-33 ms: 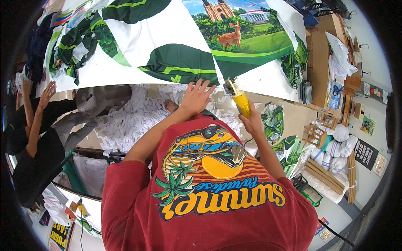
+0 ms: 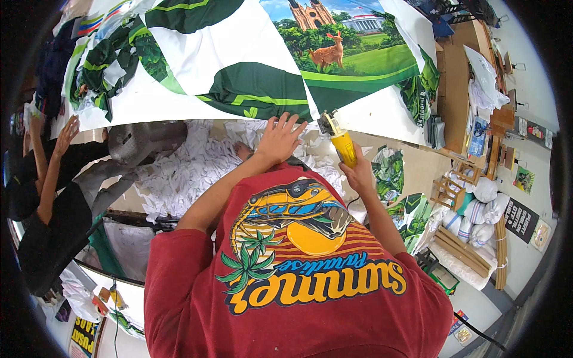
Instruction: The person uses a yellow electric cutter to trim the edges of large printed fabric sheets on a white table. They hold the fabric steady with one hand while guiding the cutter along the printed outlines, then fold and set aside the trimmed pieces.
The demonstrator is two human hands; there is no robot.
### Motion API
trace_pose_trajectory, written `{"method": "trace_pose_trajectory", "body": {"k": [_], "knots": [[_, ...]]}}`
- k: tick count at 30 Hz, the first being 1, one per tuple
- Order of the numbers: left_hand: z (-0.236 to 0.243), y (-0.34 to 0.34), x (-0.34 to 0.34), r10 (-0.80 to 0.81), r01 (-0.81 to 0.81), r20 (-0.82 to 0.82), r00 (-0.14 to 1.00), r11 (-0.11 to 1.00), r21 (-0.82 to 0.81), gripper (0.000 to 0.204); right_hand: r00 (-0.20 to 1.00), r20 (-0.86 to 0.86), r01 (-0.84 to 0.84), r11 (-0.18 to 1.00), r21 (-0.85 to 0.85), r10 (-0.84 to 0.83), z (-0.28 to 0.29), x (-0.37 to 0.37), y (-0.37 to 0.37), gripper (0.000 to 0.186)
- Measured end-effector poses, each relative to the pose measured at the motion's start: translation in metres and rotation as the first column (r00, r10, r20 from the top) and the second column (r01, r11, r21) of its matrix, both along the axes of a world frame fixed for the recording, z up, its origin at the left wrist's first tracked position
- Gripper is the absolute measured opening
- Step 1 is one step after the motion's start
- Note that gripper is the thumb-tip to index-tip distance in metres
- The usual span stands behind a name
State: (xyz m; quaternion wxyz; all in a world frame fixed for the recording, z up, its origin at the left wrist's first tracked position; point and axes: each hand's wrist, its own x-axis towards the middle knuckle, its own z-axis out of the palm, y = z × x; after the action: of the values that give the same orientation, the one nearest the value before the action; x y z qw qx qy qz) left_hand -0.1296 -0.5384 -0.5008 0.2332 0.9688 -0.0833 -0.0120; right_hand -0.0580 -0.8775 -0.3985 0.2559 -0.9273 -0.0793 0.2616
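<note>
My left hand (image 2: 279, 139) lies with fingers spread on the near edge of the printed fabric (image 2: 253, 86), which is white and dark green with light green stripes. In my right hand (image 2: 360, 173) is a yellow electric fabric cutter (image 2: 344, 146), gripped round its body. The cutter's metal head sits at the table's near edge, beside the slanting border of the fabric and just right of my left fingertips. Beyond it, a panel printed with a deer (image 2: 329, 52), a church and greenery is spread out. Whether the blade touches the cloth cannot be made out.
The white table (image 2: 364, 107) curves across the front. Crumpled green cloth pieces (image 2: 98, 68) lie at its left. White scraps (image 2: 179, 161) cover the floor below. At left stands another person (image 2: 59, 209) in black, arms at the table. Wooden stools (image 2: 450, 191) and white bundles (image 2: 477, 209) are at right.
</note>
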Motion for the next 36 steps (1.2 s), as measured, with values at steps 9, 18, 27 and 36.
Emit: {"method": "trace_pose_trajectory", "body": {"k": [9, 18, 27, 36], "knots": [[-0.002, 0.003, 0.000, -0.007, 0.007, -0.015, 1.000, 1.000, -0.018, 0.072, 0.998, -0.001, 0.056, 0.998, 0.007, -0.056, -0.003, -0.005, 0.010, 0.094], [-0.004, 0.002, 0.000, 0.009, -0.008, 0.007, 1.000, 1.000, -0.005, 0.071, 0.997, -0.040, 0.069, 0.998, 0.001, -0.069, -0.008, 0.001, 0.017, 0.090], [-0.007, 0.002, 0.001, 0.009, -0.010, -0.025, 1.000, 1.000, -0.024, 0.070, 0.996, -0.054, 0.076, 0.997, 0.014, -0.075, -0.013, 0.008, 0.023, 0.089], [-0.005, 0.003, 0.004, 0.004, -0.007, -0.066, 0.998, 0.999, -0.052, 0.069, 0.997, -0.057, 0.050, 0.998, 0.033, -0.048, -0.018, 0.023, 0.039, 0.091]]}}
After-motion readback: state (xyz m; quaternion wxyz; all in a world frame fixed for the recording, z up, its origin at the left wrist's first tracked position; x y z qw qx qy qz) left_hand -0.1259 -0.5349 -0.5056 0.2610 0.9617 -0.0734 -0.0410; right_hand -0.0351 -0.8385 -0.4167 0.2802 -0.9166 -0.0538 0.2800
